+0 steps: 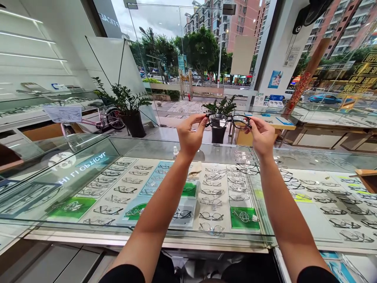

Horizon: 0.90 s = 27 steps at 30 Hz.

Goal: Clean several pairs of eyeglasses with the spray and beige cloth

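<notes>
A pair of black-framed eyeglasses [230, 116] is held up level above the far edge of the glass display case [138, 146]. My left hand [191, 131] pinches its left side between thumb and fingers. On the other side, my right hand [262, 133] grips the right end the same way. Both arms stretch out over the case. Beneath them, rows of eyeglasses [211, 192] lie under the glass, some on green cards [244, 217]. A small white bottle [176, 152] stands near the far edge, partly hidden by my left arm.
A potted plant [134, 118] stands beyond the case on the left, and another plant [216, 106] sits behind the held glasses. A pink bicycle [97, 118] is at the left. To the right are a wooden table [277, 122] and a second display case [324, 188].
</notes>
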{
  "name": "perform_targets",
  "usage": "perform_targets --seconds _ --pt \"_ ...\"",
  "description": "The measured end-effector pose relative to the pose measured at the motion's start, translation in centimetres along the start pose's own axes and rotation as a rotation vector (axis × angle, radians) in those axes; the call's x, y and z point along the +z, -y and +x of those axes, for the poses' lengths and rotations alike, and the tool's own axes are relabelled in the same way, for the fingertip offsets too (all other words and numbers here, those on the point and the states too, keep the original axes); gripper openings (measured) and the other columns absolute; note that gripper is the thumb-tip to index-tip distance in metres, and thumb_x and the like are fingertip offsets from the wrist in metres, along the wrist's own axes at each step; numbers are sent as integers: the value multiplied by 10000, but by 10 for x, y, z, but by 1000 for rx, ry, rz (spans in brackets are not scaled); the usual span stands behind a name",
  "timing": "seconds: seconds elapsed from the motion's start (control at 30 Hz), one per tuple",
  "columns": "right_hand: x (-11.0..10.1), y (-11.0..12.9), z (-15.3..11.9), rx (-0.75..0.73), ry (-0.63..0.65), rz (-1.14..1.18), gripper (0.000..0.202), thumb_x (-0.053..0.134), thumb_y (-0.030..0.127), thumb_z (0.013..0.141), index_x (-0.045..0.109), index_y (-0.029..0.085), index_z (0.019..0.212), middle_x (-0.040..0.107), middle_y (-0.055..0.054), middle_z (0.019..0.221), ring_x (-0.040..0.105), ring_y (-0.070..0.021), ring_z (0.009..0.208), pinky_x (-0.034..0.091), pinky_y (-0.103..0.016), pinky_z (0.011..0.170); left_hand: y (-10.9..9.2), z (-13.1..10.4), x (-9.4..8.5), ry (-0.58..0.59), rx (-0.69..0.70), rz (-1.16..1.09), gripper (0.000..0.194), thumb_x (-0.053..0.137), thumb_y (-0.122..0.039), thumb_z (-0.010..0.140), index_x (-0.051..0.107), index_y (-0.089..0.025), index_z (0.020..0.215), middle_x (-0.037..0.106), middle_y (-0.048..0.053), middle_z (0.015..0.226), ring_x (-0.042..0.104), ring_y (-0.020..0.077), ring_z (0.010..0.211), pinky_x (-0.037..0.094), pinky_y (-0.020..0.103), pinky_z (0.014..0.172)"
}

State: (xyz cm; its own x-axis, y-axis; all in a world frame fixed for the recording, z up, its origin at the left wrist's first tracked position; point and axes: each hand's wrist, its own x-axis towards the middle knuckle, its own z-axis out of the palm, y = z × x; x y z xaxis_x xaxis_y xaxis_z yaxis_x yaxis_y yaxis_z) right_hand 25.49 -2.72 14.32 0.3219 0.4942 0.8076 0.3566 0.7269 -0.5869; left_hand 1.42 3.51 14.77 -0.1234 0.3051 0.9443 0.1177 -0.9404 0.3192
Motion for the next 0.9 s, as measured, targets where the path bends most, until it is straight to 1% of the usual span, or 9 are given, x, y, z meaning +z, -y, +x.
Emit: perform_targets --seconds 0.1,0.2,0.37,0.47,0.57,0.63,0.7,0.83,0.9 --pt "2 -8 6 -8 -3 -6 454 704 667 957 792 242 1089 792 -65 935 703 -197 713 637 -374 644 -3 -1 2 -7 7 7 215 733 -405 1010 823 -221 1077 838 43 991 798 143 911 639 287 875" --pt "2 -12 7 -4 6 -12 464 699 678 959 794 245 1094 789 -59 922 698 -191 700 642 -377 650 1 -3 4 -16 -46 -48 224 743 -412 1002 816 -212 1070 837 43 982 803 144 895 648 291 873" --pt "6 -8 5 1 22 -41 403 685 617 987 798 255 1124 785 -61 998 709 -193 739 651 -393 685 16 -2 7 3 -126 -158 248 759 -436 988 799 -199 1052 831 43 928 812 151 874 654 291 862" --pt "8 -4 3 -8 16 -15 355 705 566 980 806 248 1102 780 -61 979 709 -197 743 643 -391 682 26 -3 10 -8 -144 -179 275 770 -460 975 795 -195 1045 831 49 919 817 161 873 654 294 858" --pt "4 -4 2 1 43 -19 336 701 544 979 813 253 1105 785 -62 989 714 -205 769 645 -400 710 30 -4 10 -3 -171 -185 307 763 -491 972 796 -197 1051 826 54 937 816 170 879 654 306 859" --pt "-5 -5 1 20 108 -22 304 705 519 968 824 263 1081 793 -59 1003 733 -221 838 652 -418 776 27 -4 8 19 -173 -177 310 735 -499 989 797 -204 1062 819 53 960 809 172 885 653 317 860" --pt "-17 -3 1 41 207 9 256 705 474 960 835 278 1063 802 -52 1027 751 -238 942 646 -441 879 20 -4 5 67 -126 -134 281 707 -475 1010 805 -216 1050 812 48 953 796 169 883 642 316 857" --pt "-37 17 -2 13 420 -2 195 730 401 964 839 319 1103 796 -48 1116 729 -241 1083 593 -461 1012 1 -6 -2 265 1 -31 245 693 -438 1015 829 -236 981 818 53 911 771 173 861 611 305 852" --pt "-43 35 -7 -59 527 -76 153 737 385 981 846 327 1071 781 -53 1119 709 -240 1089 575 -460 1017 -5 -9 -3 374 -59 -86 285 703 -488 999 832 -238 954 818 60 893 760 179 824 610 306 821"
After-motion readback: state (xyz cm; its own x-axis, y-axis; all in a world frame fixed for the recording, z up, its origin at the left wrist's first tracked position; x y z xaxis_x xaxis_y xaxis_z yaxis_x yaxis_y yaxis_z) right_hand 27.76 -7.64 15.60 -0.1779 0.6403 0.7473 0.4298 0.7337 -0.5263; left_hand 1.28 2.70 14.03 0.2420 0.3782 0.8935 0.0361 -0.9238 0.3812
